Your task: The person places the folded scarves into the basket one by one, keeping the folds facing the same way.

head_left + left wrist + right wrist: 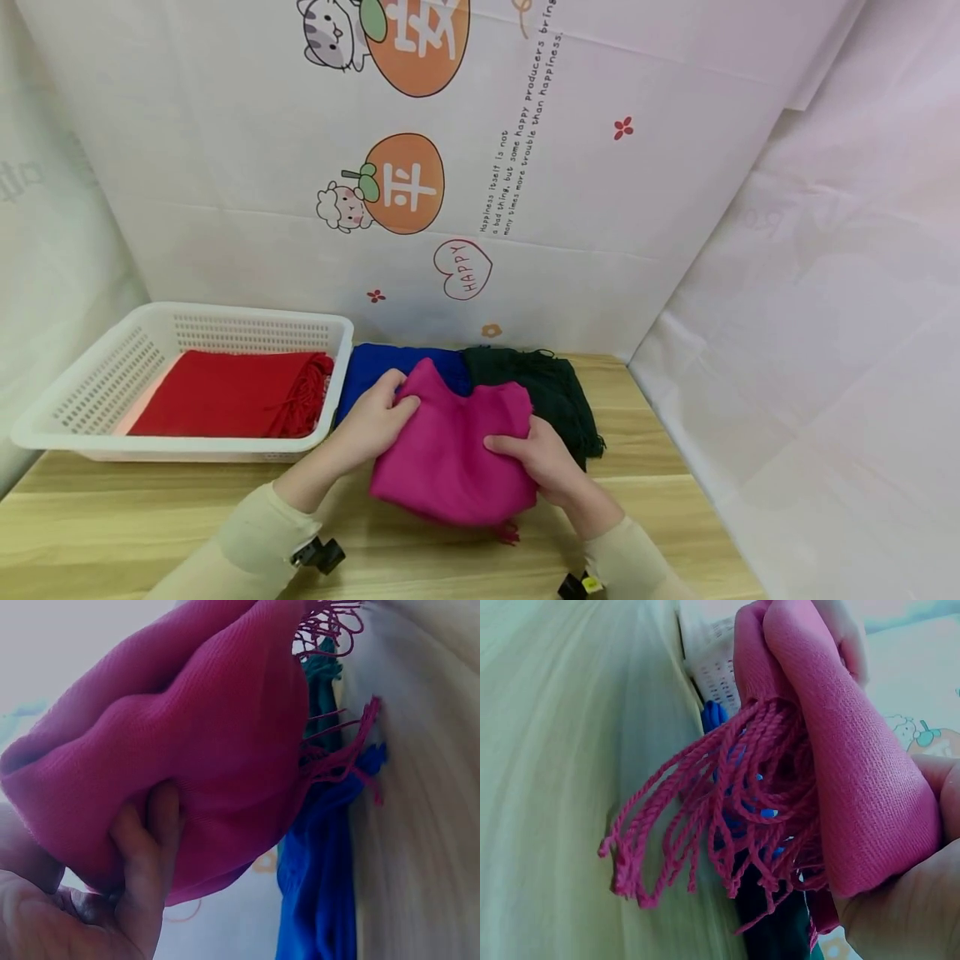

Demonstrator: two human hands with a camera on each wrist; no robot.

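Observation:
Both hands hold up a folded magenta scarf (457,458) in front of the body, over the wooden table. My left hand (378,417) grips its left side, thumb on the near face and fingers behind; in the left wrist view two fingers press into the cloth. At the right side my right hand (551,458) pinches the scarf, thumb on top. Twisted fringe (727,802) hangs from the scarf's lower edge in the right wrist view. Behind it lie a folded blue scarf (367,375) and a dark green scarf (558,392), both partly covered by the magenta one.
A white plastic basket (341,358) stands at the left, with a folded red fringed scarf (225,392) inside. The wooden table (660,517) reaches back to a white printed cloth wall (570,275). White cloth also hangs along both sides.

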